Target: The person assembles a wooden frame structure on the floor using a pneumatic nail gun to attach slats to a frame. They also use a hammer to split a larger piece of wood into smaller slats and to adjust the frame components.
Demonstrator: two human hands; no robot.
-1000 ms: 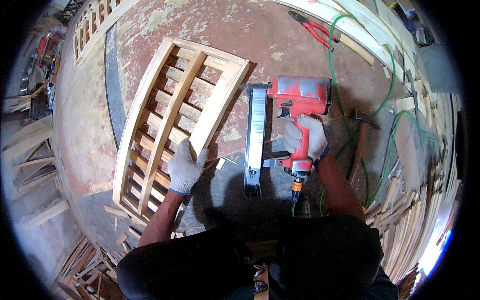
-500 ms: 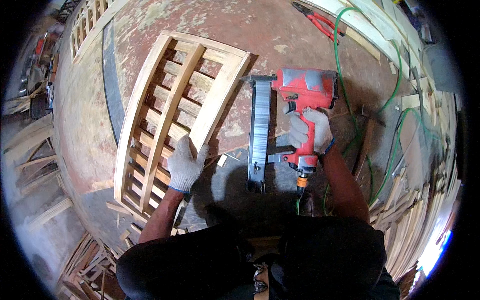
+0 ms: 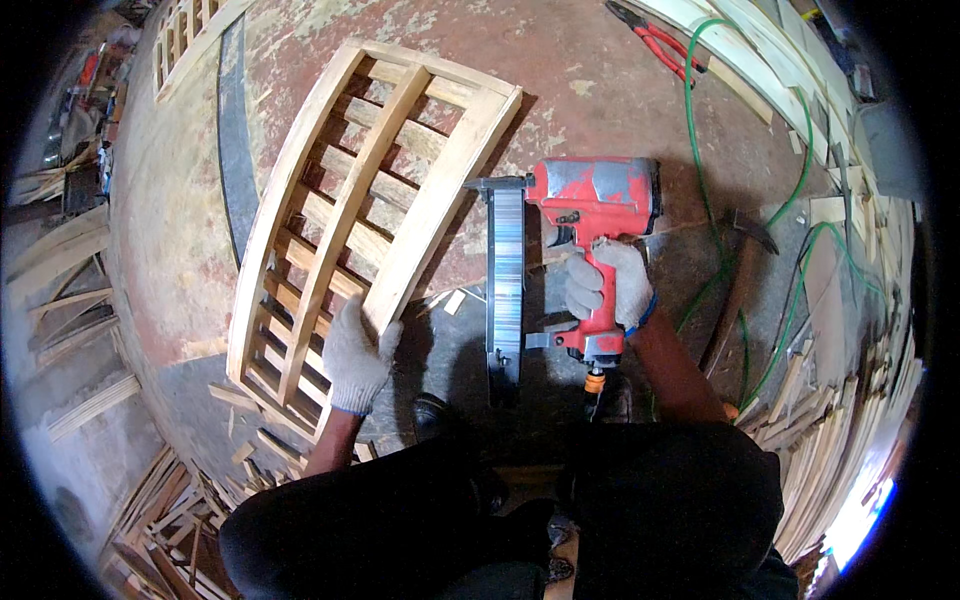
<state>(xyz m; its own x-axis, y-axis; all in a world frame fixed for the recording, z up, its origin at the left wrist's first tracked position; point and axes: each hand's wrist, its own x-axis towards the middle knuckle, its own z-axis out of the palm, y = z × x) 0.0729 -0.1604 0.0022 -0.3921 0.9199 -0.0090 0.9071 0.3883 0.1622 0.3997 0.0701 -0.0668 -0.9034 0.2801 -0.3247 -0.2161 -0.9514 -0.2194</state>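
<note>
Wooden frame: on floor, ahead of left grip
Left grip: pinching frame edge
Right grip: wrapped round nail gun handle
Gun nose: at frame edge, contact unclear
Firing: seat square, left grip clear

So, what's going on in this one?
A person's gloved right grip is closed around the handle of a red pneumatic nail gun, while the gloved left grip rests on the right rail of a curved, slatted wooden frame on the floor. The gun's nose is at that rail's edge; contact can't be told. A hammer and red-handled pliers lie to the right.
</note>
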